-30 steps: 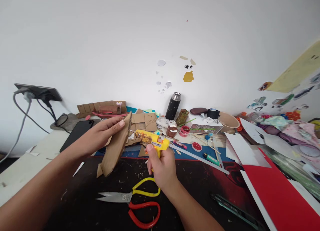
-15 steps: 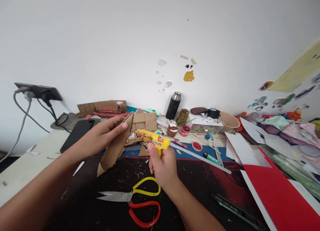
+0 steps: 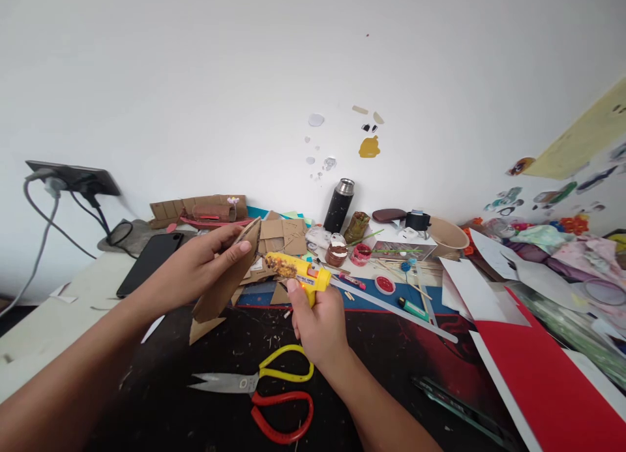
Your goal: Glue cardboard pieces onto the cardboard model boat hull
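Observation:
My left hand (image 3: 215,259) is closed on a strip of brown cardboard (image 3: 222,292), thumb on its near face and fingers behind it. The strip slants down and to the left, its lower end over the dark mat. In my right hand (image 3: 317,315) is a yellow hot glue gun (image 3: 298,272), its front half crusted with brown residue and a small orange light glowing by my thumb. A long translucent glue stick (image 3: 401,312) sticks out of its back. The gun's nozzle points left, close to the cardboard's edge. Scissors (image 3: 257,390) with one yellow and one red handle lie below my hands.
A phone (image 3: 149,263) lies at left, near a wall socket (image 3: 73,178) with cables. Behind my hands stand a black thermos (image 3: 339,207), a brown paint jar (image 3: 336,253) and cardboard pieces (image 3: 288,237). Red card (image 3: 548,380) and white sheets are at right, a dark cutter-like tool (image 3: 460,406) nearby.
The cardboard strip has turned slightly in my left hand, its lower end tipping up and showing another cardboard piece beneath. My right hand and the glue gun have barely moved.

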A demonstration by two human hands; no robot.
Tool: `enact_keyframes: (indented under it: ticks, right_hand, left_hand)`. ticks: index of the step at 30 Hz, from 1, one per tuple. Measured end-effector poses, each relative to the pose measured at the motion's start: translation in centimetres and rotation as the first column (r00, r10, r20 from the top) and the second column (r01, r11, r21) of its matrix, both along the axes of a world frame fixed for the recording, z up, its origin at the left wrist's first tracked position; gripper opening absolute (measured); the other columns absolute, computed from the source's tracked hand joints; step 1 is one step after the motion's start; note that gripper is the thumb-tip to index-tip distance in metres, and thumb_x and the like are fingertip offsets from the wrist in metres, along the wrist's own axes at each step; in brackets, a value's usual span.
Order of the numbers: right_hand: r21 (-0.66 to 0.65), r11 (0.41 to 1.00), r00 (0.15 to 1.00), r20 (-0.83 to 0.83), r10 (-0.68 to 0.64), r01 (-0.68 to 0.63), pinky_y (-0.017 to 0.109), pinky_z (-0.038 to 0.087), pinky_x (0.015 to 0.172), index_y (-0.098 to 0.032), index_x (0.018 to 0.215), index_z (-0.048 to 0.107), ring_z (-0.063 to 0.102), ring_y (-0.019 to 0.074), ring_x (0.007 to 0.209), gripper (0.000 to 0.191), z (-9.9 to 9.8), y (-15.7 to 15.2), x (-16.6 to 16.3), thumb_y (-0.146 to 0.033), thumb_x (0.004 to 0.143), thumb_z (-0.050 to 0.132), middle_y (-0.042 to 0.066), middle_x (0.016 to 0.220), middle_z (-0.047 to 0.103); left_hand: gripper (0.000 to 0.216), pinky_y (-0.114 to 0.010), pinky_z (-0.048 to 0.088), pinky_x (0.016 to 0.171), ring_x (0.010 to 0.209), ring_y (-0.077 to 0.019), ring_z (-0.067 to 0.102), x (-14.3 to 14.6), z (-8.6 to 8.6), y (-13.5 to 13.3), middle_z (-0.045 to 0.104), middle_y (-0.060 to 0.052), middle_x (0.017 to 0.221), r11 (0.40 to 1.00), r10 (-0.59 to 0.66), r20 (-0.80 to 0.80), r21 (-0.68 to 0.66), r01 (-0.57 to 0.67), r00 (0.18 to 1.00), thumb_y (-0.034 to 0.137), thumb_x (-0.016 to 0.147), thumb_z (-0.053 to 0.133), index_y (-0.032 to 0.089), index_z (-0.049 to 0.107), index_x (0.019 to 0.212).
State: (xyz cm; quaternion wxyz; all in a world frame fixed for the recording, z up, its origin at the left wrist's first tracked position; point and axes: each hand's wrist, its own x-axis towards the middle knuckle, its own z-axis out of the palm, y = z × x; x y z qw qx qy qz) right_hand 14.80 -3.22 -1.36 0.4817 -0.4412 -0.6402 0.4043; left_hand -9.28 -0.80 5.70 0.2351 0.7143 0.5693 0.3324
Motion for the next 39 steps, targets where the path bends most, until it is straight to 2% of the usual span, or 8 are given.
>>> enact_keyframes:
  ticks: [3,10,17,21,25,30,36,39]
  right_hand:
    - [-0.004,1.0,1.0,0.025,-0.008,0.008,0.029,0.034,0.047,-0.027,0.057,0.05,0.047,0.0159,0.046,0.066,0.1,0.0,0.0,-0.07,0.107,0.055,-0.001,0.044,0.046]
    - [-0.02,1.0,0.999,0.039,-0.012,0.013,0.029,0.035,0.048,-0.027,0.056,0.049,0.048,0.0161,0.047,0.067,0.0,0.0,0.0,-0.071,0.106,0.056,0.0,0.045,0.047]
    - [0.124,0.991,0.991,0.124,-0.058,0.043,0.031,0.037,0.057,-0.026,0.059,0.045,0.049,0.0163,0.053,0.057,0.9,0.0,-0.1,-0.055,0.107,0.056,0.0,0.052,0.05]
    - [0.191,0.98,0.984,0.152,-0.094,0.064,0.03,0.035,0.056,-0.026,0.062,0.044,0.046,0.0148,0.053,0.051,1.1,0.0,-0.1,-0.049,0.105,0.057,-0.002,0.053,0.049]
    - [0.233,0.969,0.981,0.155,-0.116,0.078,0.029,0.032,0.054,-0.026,0.061,0.039,0.04,0.0131,0.05,0.053,1.0,0.1,-0.1,-0.048,0.105,0.055,-0.004,0.051,0.043]
    - [0.225,0.971,0.982,0.15,-0.112,0.076,0.028,0.031,0.053,-0.025,0.061,0.04,0.042,0.0128,0.05,0.052,1.1,0.2,-0.1,-0.048,0.105,0.056,-0.004,0.052,0.046]
    - [0.21,0.974,0.983,0.144,-0.114,0.082,0.028,0.033,0.053,-0.025,0.061,0.044,0.046,0.0136,0.051,0.052,1.0,0.2,-0.1,-0.048,0.105,0.058,-0.002,0.054,0.051]
    - [0.144,0.987,0.989,0.117,-0.087,0.07,0.028,0.035,0.052,-0.025,0.058,0.046,0.049,0.0142,0.049,0.057,0.7,0.2,-0.1,-0.053,0.107,0.057,-0.001,0.051,0.051]
  left_hand:
    - [0.067,-0.036,0.058,0.091,0.117,-0.0339,0.071,-0.1,0.0,0.0,0.081,-0.009,0.128,1.0,-0.011,-0.037,0.003,0.011,0.999,0.077,0.104,0.046,0.022,0.072,0.132]
    - [0.066,-0.037,0.057,0.092,0.109,-0.0325,0.071,0.0,0.1,0.0,0.082,-0.007,0.125,1.0,-0.001,-0.069,0.031,0.003,0.998,0.076,0.104,0.047,0.023,0.071,0.134]
    - [0.067,-0.036,0.055,0.089,0.113,-0.0336,0.07,-0.1,0.1,0.1,0.08,-0.011,0.131,0.999,0.01,-0.098,0.04,-0.006,0.995,0.077,0.104,0.045,0.021,0.072,0.13]
    - [0.068,-0.036,0.054,0.095,0.112,-0.0318,0.07,-0.1,-0.1,0.2,0.08,-0.009,0.129,0.997,0.009,-0.096,0.079,-0.002,0.995,0.075,0.105,0.046,0.021,0.069,0.139]
    - [0.066,-0.035,0.055,0.093,0.111,-0.0306,0.071,-0.2,-0.3,0.3,0.081,-0.009,0.127,0.994,0.002,-0.107,0.108,0.01,0.994,0.073,0.105,0.046,0.02,0.071,0.135]
    - [0.065,-0.035,0.055,0.093,0.102,-0.0282,0.07,-0.2,-0.2,0.3,0.081,-0.008,0.121,0.994,-0.01,-0.104,0.107,0.022,0.994,0.073,0.105,0.046,0.02,0.07,0.136]
    - [0.065,-0.036,0.055,0.094,0.103,-0.0292,0.07,-0.2,-0.3,0.3,0.081,-0.009,0.122,0.995,-0.005,-0.122,0.099,0.017,0.993,0.072,0.105,0.046,0.02,0.07,0.135]
    - [0.065,-0.036,0.055,0.094,0.106,-0.0298,0.07,-0.2,-0.3,0.3,0.08,-0.01,0.124,0.995,-0.01,-0.12,0.095,0.021,0.993,0.072,0.105,0.046,0.02,0.069,0.135]
